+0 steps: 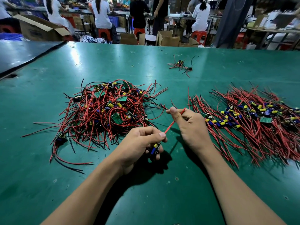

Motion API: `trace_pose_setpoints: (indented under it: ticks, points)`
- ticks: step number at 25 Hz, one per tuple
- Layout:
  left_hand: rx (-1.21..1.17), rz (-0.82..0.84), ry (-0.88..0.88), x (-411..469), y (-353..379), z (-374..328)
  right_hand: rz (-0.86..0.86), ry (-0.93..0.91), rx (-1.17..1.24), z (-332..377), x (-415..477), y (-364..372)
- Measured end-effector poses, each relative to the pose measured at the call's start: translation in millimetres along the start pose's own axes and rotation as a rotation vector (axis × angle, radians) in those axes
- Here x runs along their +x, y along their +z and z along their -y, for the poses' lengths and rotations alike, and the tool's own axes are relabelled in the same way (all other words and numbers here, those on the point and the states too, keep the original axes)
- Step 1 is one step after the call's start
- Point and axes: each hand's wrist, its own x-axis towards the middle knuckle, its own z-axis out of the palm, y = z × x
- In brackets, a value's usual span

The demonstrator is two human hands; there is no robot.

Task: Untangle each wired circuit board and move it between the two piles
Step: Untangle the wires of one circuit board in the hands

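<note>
Left hand (139, 143) grips a small board (153, 149) (likely light, fragile; edges seem safest to hold) while right hand (190, 125) pinches its thin, bendy red wire (172, 124) straight.

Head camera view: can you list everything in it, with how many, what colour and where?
tangled pile of wired circuit boards: one, red and black wires, green boards, table's left
combed-out pile of wired circuit boards: one, same colours, table's right
small stray wire cluster: one, red and black, far centre
small thin ring: one, pale, far table
green flat table: one, foreground
brown cardboard boxes: several, beyond table
red plastic stools: several, far background
blue-and-yellow circuit board: one, in left hand
red wire: one, stretched between hands
left hand: grips board, pinches wire
right hand: pinches wire
</note>
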Motion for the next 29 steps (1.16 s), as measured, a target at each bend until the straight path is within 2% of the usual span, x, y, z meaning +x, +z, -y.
trace_pose_setpoints:
  ticks: [3,5,6,9,10,12,14,17,22,29]
  points:
    - [0.004,0.01,-0.003,0.3,2.3,-0.4,-0.095,-0.035,-0.083,-5.3,3.3,-5.2]
    - [0.012,0.0,0.004,1.1,3.4,0.0,-0.107,0.045,-0.022,-5.1,4.4,-3.1]
    - [0.013,-0.007,0.007,1.6,3.6,0.1,-0.098,0.146,0.103,-3.4,5.7,-0.2]
    - [0.007,-0.021,0.012,1.6,3.7,0.7,0.016,0.543,0.701,8.4,8.0,4.1]
    - [0.011,-0.03,0.014,1.2,3.8,1.1,0.05,0.623,0.825,9.9,8.7,3.4]
    - [0.033,-0.06,0.017,0.6,4.7,1.4,0.108,0.674,0.921,10.4,8.3,0.7]
    - [0.03,-0.099,0.003,0.5,6.3,0.9,0.135,0.647,0.89,11.2,6.6,0.4]
    - [-0.094,-0.15,-0.062,3.1,8.5,-2.6,0.059,0.593,0.792,13.2,6.1,1.3]
    - [-0.288,-0.107,-0.064,6.5,5.4,-7.4,-0.053,0.533,0.756,14.7,7.0,0.8]
    - [-0.306,-0.076,-0.043,9.3,1.6,-4.2,0.0,0.492,0.643,13.2,4.6,1.5]
